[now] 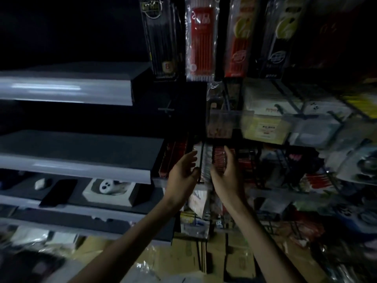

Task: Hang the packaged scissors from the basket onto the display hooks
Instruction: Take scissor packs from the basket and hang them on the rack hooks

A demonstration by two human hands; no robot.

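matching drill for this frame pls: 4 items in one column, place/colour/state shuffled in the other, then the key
Items:
1. left hand
2. right hand
3. white box
4. red pen pack

Descriptions:
A. hangs at the top of the rack
B. sits on a lower shelf at left
C. thumb on a thin dark package edge
D. open, fingers up, right of that package

Pairs: 1-C, 2-D, 3-B, 4-A

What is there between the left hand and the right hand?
In the head view, a hanging pack, seen edge-on with a dark edge and pale side, lies between the left hand and right hand. Its contents are too dim to identify.
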